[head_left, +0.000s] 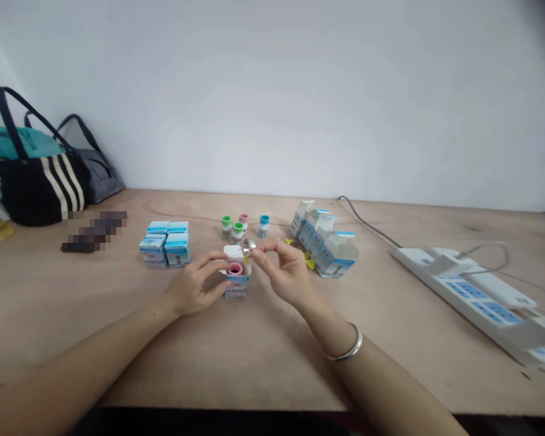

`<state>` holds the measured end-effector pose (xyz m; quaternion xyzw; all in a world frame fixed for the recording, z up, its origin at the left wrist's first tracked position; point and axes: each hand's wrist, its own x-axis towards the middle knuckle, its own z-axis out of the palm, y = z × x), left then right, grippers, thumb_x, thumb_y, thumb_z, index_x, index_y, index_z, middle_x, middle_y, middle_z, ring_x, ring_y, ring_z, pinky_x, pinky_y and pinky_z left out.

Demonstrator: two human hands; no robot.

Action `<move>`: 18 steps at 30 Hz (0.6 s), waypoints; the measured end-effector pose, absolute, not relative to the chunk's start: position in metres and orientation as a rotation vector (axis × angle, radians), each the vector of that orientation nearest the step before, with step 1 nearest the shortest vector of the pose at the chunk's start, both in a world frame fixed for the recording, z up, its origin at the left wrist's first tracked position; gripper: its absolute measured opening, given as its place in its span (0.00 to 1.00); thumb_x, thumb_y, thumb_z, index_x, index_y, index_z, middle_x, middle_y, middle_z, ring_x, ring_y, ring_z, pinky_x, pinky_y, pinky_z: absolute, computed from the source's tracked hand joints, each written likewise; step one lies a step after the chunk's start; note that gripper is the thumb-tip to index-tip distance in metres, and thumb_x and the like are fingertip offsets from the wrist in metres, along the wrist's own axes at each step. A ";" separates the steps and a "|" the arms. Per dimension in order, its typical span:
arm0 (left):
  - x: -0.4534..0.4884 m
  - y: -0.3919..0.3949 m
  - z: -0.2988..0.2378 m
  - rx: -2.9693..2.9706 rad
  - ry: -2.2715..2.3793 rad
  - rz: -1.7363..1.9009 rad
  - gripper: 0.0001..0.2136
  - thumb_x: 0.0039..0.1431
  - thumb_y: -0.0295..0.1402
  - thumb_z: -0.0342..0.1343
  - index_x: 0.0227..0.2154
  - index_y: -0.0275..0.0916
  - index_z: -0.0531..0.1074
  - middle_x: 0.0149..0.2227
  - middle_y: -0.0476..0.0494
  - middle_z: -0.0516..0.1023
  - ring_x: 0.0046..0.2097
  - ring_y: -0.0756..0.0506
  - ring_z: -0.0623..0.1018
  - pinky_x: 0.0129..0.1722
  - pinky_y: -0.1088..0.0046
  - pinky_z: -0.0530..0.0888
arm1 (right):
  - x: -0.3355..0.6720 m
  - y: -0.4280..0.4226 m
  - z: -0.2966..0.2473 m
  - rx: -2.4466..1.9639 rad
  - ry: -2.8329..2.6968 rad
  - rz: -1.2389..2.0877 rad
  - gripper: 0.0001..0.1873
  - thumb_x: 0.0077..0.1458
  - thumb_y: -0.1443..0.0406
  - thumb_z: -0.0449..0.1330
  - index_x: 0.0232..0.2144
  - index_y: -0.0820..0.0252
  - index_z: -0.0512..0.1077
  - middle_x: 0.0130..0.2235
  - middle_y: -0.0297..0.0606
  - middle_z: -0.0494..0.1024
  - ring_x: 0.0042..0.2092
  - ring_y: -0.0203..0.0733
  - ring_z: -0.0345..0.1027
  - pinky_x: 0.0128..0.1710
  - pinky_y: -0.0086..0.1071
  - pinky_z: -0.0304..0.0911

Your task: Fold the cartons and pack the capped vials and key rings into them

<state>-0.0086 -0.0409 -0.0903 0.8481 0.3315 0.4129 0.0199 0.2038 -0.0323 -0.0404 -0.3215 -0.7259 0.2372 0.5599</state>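
Observation:
My left hand (pixel 195 284) grips an open white and blue carton (pixel 235 286) at the middle of the table, its fingers around the carton's top. A pink-capped vial (pixel 235 269) stands at the carton's mouth. My right hand (pixel 285 271) pinches a small shiny metal piece (pixel 247 246) just above the carton, between thumb and fingertips. What the piece is cannot be made out. Just beyond my hands stand several small vials with green, pink and blue caps, such as a blue-capped vial (pixel 264 225).
A block of blue and white boxes (pixel 165 244) stands left of my hands, and opened cartons (pixel 324 242) with yellow bits (pixel 308 262) stand right. A white power strip (pixel 458 297) and its cable lie further right. A black striped bag (pixel 36 188) sits at the far left of the wooden table (pixel 272 339).

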 end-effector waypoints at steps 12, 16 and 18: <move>-0.009 -0.041 -0.091 2.642 1.017 1.280 0.14 0.56 0.31 0.56 0.46 0.43 0.69 0.50 0.41 0.70 0.51 0.44 0.73 0.52 0.65 0.72 | 0.207 -0.024 -0.048 -0.773 -1.885 0.581 0.10 0.54 0.60 0.60 0.24 0.58 0.71 0.29 0.34 0.73 0.34 0.39 0.67 0.39 0.35 0.61; -0.009 -0.041 -0.092 2.639 1.005 1.286 0.14 0.56 0.31 0.56 0.46 0.43 0.69 0.51 0.41 0.70 0.52 0.44 0.73 0.52 0.65 0.72 | 0.208 -0.021 -0.051 -0.805 -1.909 0.472 0.09 0.48 0.61 0.64 0.23 0.58 0.71 0.32 0.36 0.72 0.38 0.41 0.67 0.41 0.36 0.61; -0.009 -0.041 -0.093 2.636 1.010 1.279 0.14 0.56 0.31 0.56 0.47 0.43 0.68 0.51 0.42 0.70 0.52 0.44 0.73 0.52 0.65 0.72 | 0.208 -0.020 -0.054 -0.884 -1.843 0.427 0.09 0.47 0.61 0.64 0.22 0.59 0.69 0.30 0.36 0.71 0.36 0.40 0.65 0.38 0.35 0.61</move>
